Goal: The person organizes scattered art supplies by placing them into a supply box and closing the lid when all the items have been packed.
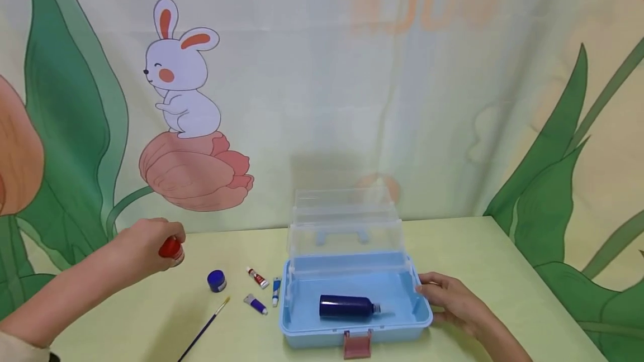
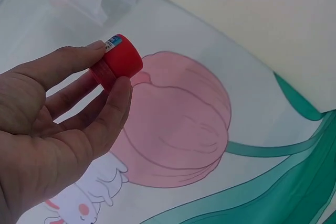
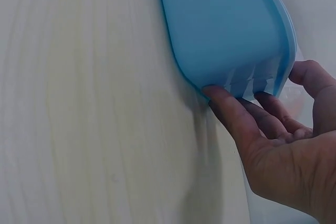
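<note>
My left hand [image 1: 143, 247] is raised over the left part of the table. It pinches a small red paint jar [image 2: 116, 62] between thumb and fingers. My right hand [image 1: 455, 300] grips the right end of a light blue plastic box [image 1: 307, 334], its fingertips [image 3: 218, 93] against the end wall. The box's clear lid [image 1: 347, 233] stands up at the back, and a pink latch [image 1: 358, 345] hangs at the front. Inside the box a dark blue bottle [image 1: 344, 306] with a nozzle lies on its side.
Left of the box lie a red paint tube [image 1: 257, 277], a blue paint tube [image 1: 276, 291] and a purple paint tube [image 1: 256, 304]. A dark blue paint jar [image 1: 216, 281] and a paintbrush [image 1: 204, 328] are nearer my left hand. Behind the table hangs a printed curtain [image 1: 322, 82].
</note>
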Demonstrator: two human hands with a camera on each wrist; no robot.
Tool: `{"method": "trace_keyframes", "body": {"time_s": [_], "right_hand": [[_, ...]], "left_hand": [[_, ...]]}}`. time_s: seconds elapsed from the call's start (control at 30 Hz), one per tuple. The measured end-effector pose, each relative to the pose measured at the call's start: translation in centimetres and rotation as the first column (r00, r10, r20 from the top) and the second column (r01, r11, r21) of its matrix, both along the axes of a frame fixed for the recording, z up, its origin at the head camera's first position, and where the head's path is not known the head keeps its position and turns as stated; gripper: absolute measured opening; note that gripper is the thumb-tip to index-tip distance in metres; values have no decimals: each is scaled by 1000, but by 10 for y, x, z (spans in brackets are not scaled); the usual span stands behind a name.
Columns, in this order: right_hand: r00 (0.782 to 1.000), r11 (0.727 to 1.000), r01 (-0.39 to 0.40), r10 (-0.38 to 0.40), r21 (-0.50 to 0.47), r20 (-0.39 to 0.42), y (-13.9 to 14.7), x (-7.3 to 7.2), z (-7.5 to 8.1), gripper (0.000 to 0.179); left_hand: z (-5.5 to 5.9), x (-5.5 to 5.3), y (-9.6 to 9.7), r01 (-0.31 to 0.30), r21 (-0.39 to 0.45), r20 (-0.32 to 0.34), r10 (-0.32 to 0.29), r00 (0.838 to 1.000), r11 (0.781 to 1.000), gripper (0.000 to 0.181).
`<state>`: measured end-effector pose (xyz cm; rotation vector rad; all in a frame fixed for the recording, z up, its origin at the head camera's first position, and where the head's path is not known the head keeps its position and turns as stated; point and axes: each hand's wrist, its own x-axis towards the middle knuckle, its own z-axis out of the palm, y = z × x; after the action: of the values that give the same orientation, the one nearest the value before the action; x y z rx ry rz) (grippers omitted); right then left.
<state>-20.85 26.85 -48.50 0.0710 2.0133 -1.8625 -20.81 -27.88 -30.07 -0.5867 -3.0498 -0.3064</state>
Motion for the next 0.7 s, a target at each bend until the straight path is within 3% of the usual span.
{"method": "trace_keyframes", "body": {"time_s": [0.23,0.47,0.7], "right_hand": [[1000,1000,-3,3,16,9,-1,-1,0,59],[1000,999,17,-18,36,12,-2,-1,-1,57],[999,998,33,-33,46,18,-2,-2,-2,58]], "left_hand": [[13,-3,14,28,40,-41,-26,999,999,29],[7,-13,52,66,95,-40,-62,997,993,31],[2,-33,85,69,76,-8,-68,998,995,30]]}}
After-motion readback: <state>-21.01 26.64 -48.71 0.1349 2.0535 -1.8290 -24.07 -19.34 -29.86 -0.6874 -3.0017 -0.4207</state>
